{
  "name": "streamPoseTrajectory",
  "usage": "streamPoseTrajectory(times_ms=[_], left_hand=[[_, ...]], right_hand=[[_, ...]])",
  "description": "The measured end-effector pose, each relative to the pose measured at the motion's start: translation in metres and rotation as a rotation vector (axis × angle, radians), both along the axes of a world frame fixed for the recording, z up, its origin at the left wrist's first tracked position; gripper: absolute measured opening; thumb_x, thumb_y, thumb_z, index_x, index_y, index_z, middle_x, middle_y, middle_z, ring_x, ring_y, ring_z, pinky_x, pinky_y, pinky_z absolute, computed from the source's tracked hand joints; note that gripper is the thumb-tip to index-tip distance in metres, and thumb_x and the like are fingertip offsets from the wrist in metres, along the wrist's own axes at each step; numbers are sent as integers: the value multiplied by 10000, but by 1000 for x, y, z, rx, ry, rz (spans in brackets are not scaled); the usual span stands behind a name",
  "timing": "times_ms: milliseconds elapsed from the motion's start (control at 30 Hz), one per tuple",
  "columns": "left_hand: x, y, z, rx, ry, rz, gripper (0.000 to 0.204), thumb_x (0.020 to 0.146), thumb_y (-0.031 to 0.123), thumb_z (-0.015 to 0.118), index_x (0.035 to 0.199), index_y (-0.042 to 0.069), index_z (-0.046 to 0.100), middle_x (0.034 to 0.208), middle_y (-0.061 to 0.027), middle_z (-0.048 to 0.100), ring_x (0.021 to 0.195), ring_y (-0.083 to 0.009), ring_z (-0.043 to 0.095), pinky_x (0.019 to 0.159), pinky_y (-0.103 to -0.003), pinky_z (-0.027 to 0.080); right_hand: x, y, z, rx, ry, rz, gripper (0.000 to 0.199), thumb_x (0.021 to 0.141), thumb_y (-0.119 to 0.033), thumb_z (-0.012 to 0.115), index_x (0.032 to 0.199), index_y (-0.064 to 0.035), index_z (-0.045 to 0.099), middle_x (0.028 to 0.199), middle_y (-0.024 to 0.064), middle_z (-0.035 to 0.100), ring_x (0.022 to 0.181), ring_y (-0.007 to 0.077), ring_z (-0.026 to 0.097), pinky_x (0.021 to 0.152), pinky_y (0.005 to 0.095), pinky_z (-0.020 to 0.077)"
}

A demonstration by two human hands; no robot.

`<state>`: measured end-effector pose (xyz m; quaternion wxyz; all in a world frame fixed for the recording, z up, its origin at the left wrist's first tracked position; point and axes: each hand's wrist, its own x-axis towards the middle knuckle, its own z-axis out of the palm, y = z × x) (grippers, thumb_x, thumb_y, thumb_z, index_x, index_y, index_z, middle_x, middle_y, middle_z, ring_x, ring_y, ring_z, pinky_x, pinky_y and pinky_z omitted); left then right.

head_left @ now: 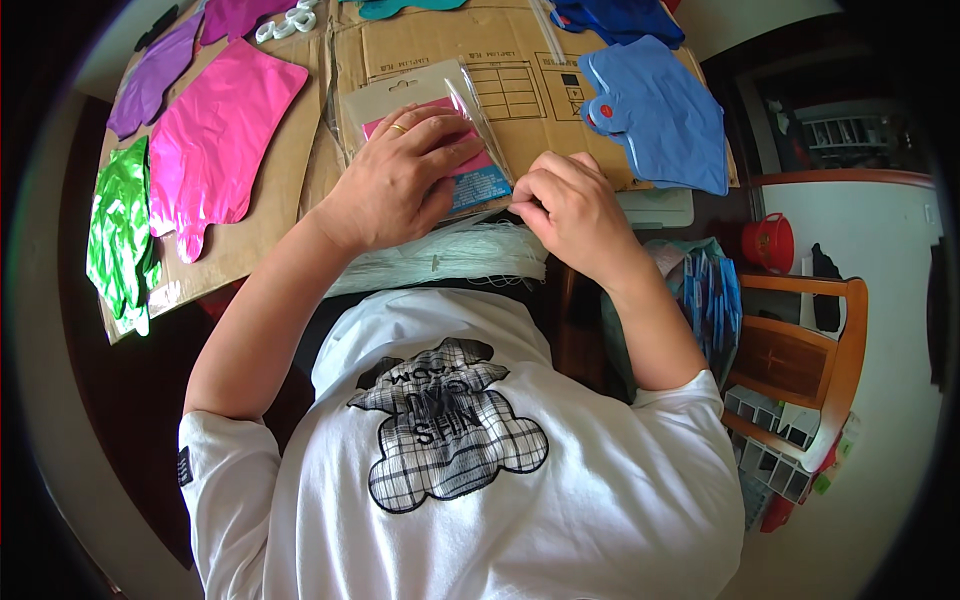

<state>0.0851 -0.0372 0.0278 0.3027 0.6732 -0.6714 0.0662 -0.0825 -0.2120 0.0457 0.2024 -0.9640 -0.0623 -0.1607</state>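
Observation:
A clear plastic packet (pixel 374 104) with a hang hole in its top lies on the cardboard in front of me. Pink and blue flat contents show through it. My left hand (pixel 405 175) rests on the packet with its fingers bent over the pink part; a ring is on one finger. At the packet's lower right corner, my right hand (pixel 577 210) pinches thumb and forefinger together on the edge. What exactly sits between those fingertips is too small to make out fully. A bundle of thin clear plastic (pixel 450 255) lies just below both hands, at the table's near edge.
Flat foil balloons lie around: pink (pixel 225 130), green (pixel 118 235), purple (pixel 160 75), light blue (pixel 665 115), dark blue (pixel 625 18). White rolls (pixel 285 25) sit at the far left of the cardboard (pixel 515 90). A bag of blue packets (pixel 710 300), wooden chair (pixel 790 350) and red bucket (pixel 768 243) stand right.

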Motion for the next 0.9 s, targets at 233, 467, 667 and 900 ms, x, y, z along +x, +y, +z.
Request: streamPoseTrajectory(times_ms=[233, 467, 667, 900], left_hand=[[-1, 1, 2, 36, 43, -19, 433, 770, 33, 568, 1201, 10, 609, 1235, -174, 548, 1210, -373, 490, 1053, -468, 381], [0, 0, -1, -6, 10, -10, 429, 748, 77, 599, 1173, 27, 620, 1188, -154, 562, 1170, -352, 511, 1037, -449, 396], [0, 0, -2, -17, 12, -15, 436, 747, 74, 594, 1181, 25, 617, 1188, -160, 563, 1174, -354, 509, 1043, -453, 391], [0, 0, -2, -16, 18, -12, 433, 744, 75, 597, 1173, 22, 620, 1183, -162, 563, 1172, -355, 512, 1045, -452, 390]], right_hand=[[-5, 4, 0, -42, -61, 1, 148, 764, -59, 699, 811, -60, 558, 799, 70, 554, 764, 267, 571, 772, 388, 409], [-19, 9, 7, 5, -18, 20, 171, 768, -63, 703, 852, -58, 554, 840, 63, 558, 798, 265, 567, 787, 385, 414], [-10, 4, -2, 14, -91, -29, 232, 732, -70, 743, 894, -74, 577, 850, 44, 555, 811, 244, 574, 783, 380, 417], [-5, -2, -12, -110, -178, 63, 229, 709, -37, 745, 875, -57, 588, 844, 63, 559, 773, 255, 562, 750, 376, 432]])
